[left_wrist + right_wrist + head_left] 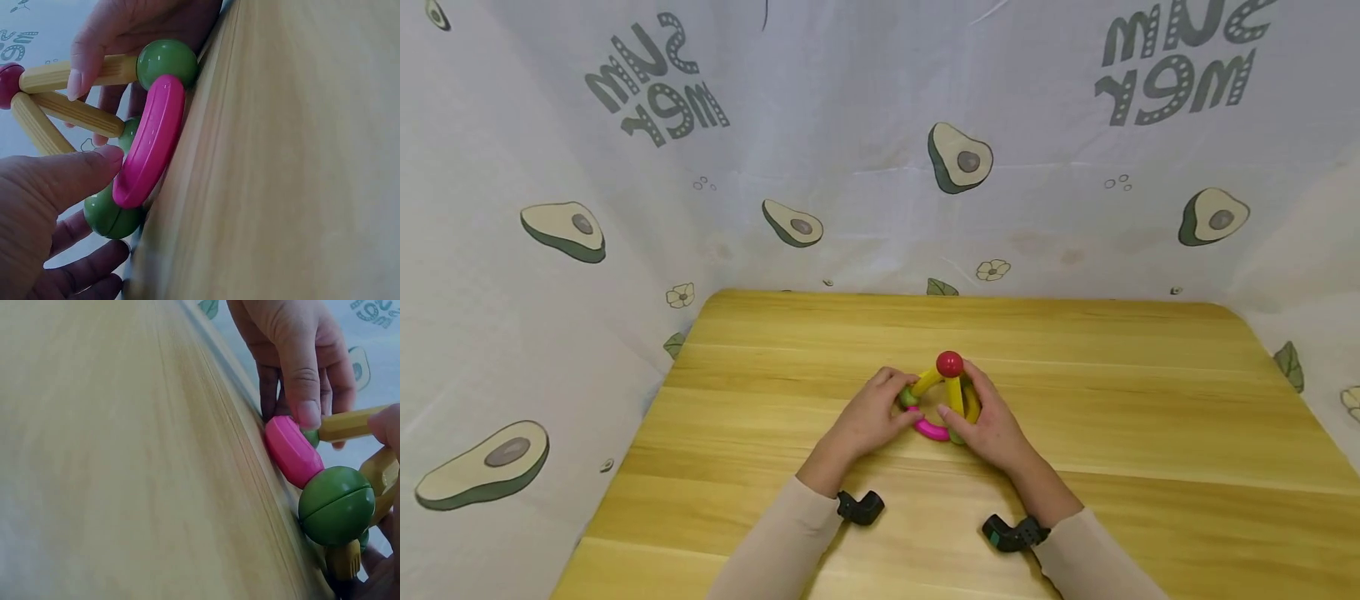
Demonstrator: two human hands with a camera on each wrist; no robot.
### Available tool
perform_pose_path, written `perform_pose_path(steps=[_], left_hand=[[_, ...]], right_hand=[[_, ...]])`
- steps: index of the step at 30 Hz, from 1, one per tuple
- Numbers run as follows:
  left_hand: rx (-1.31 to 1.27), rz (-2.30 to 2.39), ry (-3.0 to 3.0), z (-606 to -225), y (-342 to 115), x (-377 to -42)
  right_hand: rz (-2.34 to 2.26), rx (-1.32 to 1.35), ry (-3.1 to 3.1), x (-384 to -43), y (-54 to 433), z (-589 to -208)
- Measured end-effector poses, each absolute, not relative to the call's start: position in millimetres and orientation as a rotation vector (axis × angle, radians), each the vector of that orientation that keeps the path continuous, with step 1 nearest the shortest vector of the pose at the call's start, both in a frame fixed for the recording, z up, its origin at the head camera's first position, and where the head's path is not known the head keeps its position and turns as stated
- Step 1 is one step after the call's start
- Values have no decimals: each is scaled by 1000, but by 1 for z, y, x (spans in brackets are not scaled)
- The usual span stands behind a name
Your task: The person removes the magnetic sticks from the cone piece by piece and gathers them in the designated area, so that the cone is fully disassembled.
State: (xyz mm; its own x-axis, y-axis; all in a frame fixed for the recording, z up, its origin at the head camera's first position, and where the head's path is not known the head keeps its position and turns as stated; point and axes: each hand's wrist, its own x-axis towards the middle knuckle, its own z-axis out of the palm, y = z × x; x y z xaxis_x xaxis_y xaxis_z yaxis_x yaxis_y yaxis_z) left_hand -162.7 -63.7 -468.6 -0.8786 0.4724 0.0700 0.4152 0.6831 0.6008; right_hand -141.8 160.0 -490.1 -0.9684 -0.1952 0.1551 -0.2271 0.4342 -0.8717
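A ball-and-rod building toy stands on the table between both hands. Its red ball (950, 363) tops straight yellow rods (112, 70) that slope down to green balls (337, 506). Low at the near side, a curved pink rod (150, 144) links two of these balls; a curved yellow rod (973, 407) shows at the right. My left hand (868, 417) holds the left corner, thumb against the pink rod and fingers around the green ball there. With the thumb over a yellow rod, my right hand (996, 425) grips the right side, its other fingers partly hidden behind.
The wooden table (760, 358) reaches out around the toy on all sides. A white curtain (865, 125) printed with avocados hangs behind its far edge and along the sides. Black wrist cameras (861, 507) sit on both wrists.
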Motion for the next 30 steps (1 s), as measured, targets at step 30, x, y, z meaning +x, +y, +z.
perform_pose_path(steps=[30], left_hand=[[912,1334,2942,-423,-28,-156]], right_hand=[[1641,483,-2574,-141,159,-493]])
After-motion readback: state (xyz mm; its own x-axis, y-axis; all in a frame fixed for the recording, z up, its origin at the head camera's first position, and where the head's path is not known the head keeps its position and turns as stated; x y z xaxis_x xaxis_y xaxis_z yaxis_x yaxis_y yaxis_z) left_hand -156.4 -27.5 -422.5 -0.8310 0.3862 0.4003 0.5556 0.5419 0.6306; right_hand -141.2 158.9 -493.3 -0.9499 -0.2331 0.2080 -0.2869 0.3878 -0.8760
